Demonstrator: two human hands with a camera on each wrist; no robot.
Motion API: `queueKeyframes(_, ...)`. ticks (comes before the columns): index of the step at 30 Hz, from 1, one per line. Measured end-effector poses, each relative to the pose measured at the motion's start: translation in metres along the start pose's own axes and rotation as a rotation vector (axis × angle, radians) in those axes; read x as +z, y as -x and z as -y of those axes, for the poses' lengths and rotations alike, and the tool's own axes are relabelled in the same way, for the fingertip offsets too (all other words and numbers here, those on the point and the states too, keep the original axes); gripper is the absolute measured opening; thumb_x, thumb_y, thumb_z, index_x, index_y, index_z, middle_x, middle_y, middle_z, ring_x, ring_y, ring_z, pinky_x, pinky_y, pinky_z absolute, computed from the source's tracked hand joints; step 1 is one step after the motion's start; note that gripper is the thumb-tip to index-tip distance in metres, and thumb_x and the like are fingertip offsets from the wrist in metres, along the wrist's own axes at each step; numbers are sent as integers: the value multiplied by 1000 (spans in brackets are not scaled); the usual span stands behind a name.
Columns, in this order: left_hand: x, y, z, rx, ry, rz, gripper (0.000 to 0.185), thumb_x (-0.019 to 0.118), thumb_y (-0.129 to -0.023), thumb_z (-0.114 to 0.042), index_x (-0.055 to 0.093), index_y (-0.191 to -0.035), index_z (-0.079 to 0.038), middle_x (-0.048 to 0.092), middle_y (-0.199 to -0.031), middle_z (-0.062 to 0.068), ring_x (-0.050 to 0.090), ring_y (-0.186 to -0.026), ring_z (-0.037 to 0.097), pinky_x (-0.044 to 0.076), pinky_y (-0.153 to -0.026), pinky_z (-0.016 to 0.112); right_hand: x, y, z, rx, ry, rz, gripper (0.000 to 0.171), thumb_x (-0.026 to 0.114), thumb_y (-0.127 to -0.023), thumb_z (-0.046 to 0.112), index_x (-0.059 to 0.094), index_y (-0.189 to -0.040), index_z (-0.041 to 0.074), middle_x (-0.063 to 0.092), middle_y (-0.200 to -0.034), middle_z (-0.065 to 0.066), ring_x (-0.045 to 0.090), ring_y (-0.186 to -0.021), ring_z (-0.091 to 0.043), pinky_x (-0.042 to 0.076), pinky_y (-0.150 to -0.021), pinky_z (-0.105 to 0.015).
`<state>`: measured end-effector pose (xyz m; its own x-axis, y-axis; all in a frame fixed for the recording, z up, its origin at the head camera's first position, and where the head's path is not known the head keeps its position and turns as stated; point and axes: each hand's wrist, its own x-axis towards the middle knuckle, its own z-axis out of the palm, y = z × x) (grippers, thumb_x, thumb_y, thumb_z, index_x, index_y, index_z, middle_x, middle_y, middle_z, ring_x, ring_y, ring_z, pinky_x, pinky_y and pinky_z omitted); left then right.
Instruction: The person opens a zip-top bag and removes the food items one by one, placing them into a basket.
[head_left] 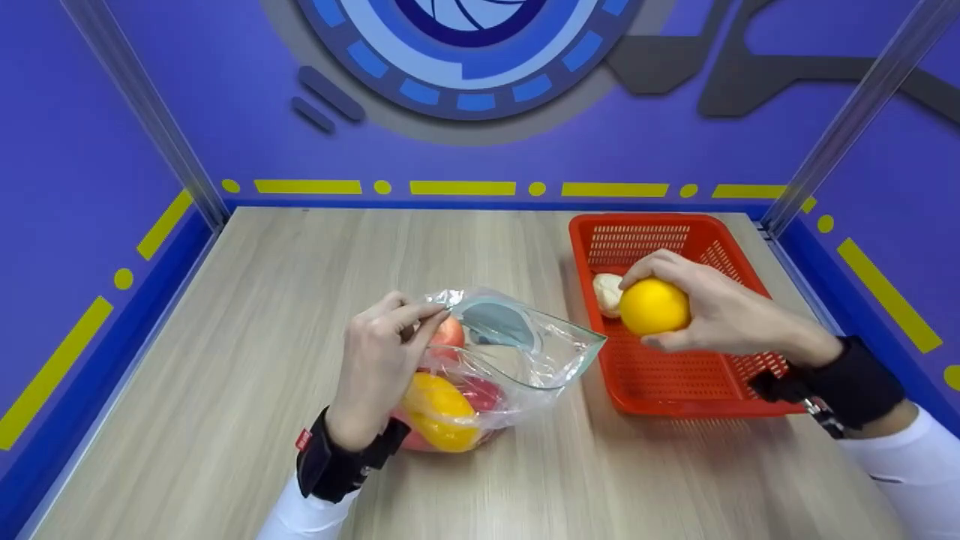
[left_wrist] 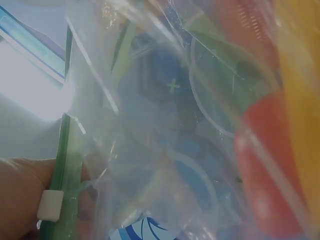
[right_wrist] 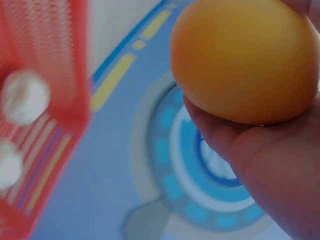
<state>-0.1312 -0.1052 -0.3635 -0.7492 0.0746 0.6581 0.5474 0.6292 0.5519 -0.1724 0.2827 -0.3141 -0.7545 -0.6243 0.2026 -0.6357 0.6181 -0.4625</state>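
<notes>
My right hand (head_left: 701,311) grips a round yellow-orange fruit (head_left: 654,306) (right_wrist: 245,60) above the red basket (head_left: 720,390), a little right of the bag's mouth. My left hand (head_left: 379,360) pinches the rim of a clear zip bag (head_left: 525,352) (left_wrist: 165,125) and holds its mouth open toward the basket. Inside the bag lie a yellow pepper-like item (head_left: 439,409) and red fruit (head_left: 480,391) (left_wrist: 270,170). A pale, garlic-like item (head_left: 607,294) (right_wrist: 25,95) rests in the basket (right_wrist: 55,50).
The wooden tabletop (head_left: 262,300) is enclosed by purple walls with yellow markings; metal posts (head_left: 150,112) stand at the back corners. The basket sits near the right wall.
</notes>
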Motion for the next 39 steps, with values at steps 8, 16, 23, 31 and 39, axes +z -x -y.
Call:
queueKeyframes(8,0,0,0,-7,-1,5,12,85,-86,-4,84,-98,-4,65,-76,5,49,-63,10,41,-58,17,5,-12,-54,236,211,142,53,87,-81,13,62,-127,8,59,-118,-15,59,-93,-25,53,-78,-34)
queueKeyframes(16,0,1,0,-21,4,12,13,85,-86,-3,84,-98,-5,66,-76,5,49,-63,9,41,-59,17,28,-28,-102,341,293,327,56,87,-79,14,61,-128,3,57,-115,-21,59,-88,-26,56,-78,-39)
queueKeyframes(23,0,1,-1,-27,7,16,12,85,-86,-4,85,-98,-5,67,-77,5,49,-64,9,42,-59,17,40,-41,-119,406,357,452,57,87,-80,16,61,-127,-2,61,-108,-20,59,-90,-29,54,-81,-44)
queueKeyframes(31,0,1,2,-11,3,4,12,85,-85,-2,85,-97,-4,64,-75,5,49,-62,10,40,-58,16,44,-43,-124,417,370,396,56,92,-80,21,65,-121,-4,70,-108,-17,60,-90,-28,56,-87,-48)
queueKeyframes(39,0,0,0,-18,-1,8,13,86,-85,-3,84,-98,-4,63,-75,6,49,-63,11,41,-59,17,40,-36,-123,474,453,308,58,92,-80,29,65,-118,-5,65,-102,-21,60,-87,-34,57,-78,-49)
